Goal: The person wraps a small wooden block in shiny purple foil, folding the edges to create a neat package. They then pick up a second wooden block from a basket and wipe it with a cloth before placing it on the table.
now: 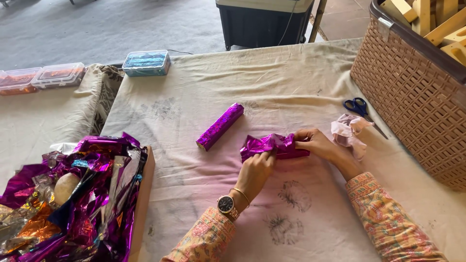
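Both hands point(286, 157) — fingers on purple foil bundle point(272, 145)

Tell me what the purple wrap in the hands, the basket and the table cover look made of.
Purple wrap, pinched by left hand and right hand: likely metallic foil, shiny with sharp crinkles. Basket: probably moulded plastic, brown, with a regular woven-look lattice. Table cover: cloth, matte, creased and stained.

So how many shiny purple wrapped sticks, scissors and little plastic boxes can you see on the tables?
Purple foil-wrapped sticks: 2, one lying finished, one half-wrapped between the left hand and right hand
Scissors: 1
Small plastic boxes: 3, one blue, two orange
Total: 6
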